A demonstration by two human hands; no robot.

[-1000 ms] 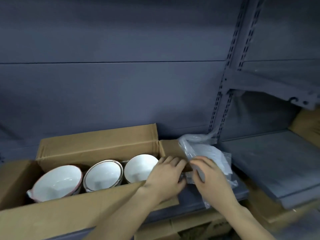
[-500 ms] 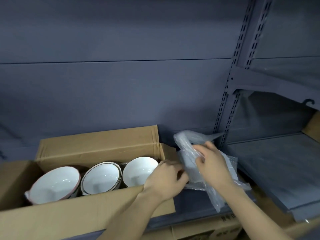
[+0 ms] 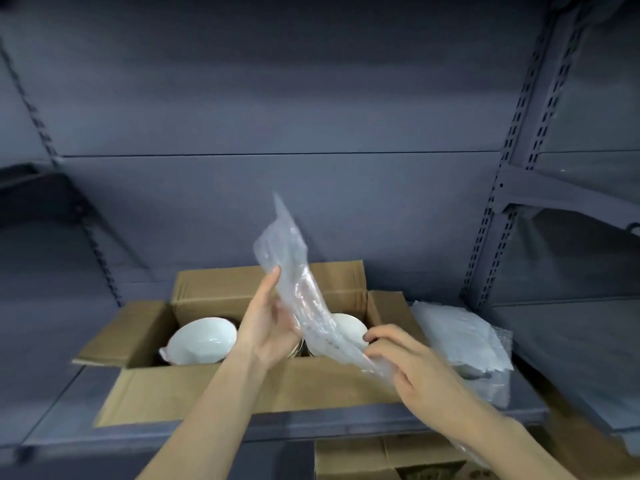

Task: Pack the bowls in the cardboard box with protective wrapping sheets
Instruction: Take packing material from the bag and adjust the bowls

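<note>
Both hands (image 3: 266,327) (image 3: 412,362) hold wrap (image 3: 301,299) above shelf-borne box (image 3: 242,386).

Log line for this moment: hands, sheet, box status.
left hand: holds wrapping sheet | right hand: grips sheet's lower end | sheet: above cardboard box | bowls: unwrapped, in box

White bowls (image 3: 204,344), brown cardboard box (image 3: 263,386), grey shelf (image 3: 62,410).
</note>
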